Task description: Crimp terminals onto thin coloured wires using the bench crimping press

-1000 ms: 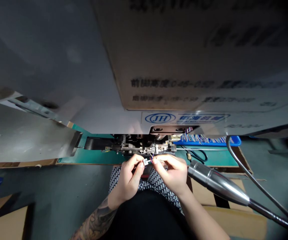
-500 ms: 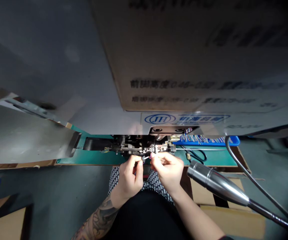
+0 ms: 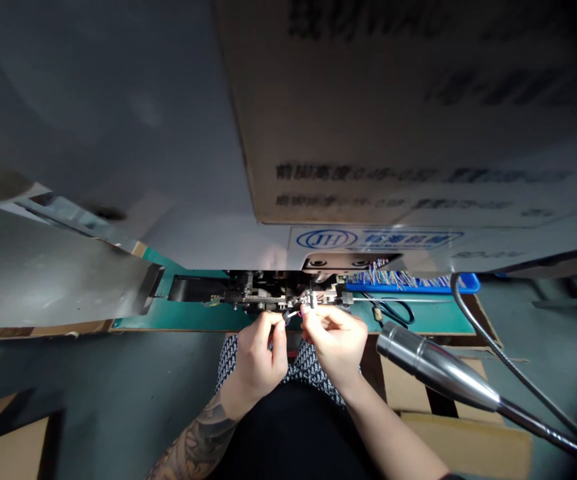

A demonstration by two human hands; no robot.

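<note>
At the front of a machine with metal tooling, my two hands meet close together. My left hand is closed in a pinch on the dark end of a small cable. Thin coloured wires fan from a pale section of it toward my right hand. Thumb and forefinger of my right hand are closed on these wires, right at the tooling. The wire tips are too small to make out.
The machine's grey housing fills the upper view. A blue tray of wires sits at the back right of the green bench, near black-handled scissors. A metal lamp reaches in from the right. Cardboard lies below.
My hands keep nearly the same place and grip, still pinching the cable and its wires at the tooling. The view has shifted slightly, so the housing appears a little farther right.
</note>
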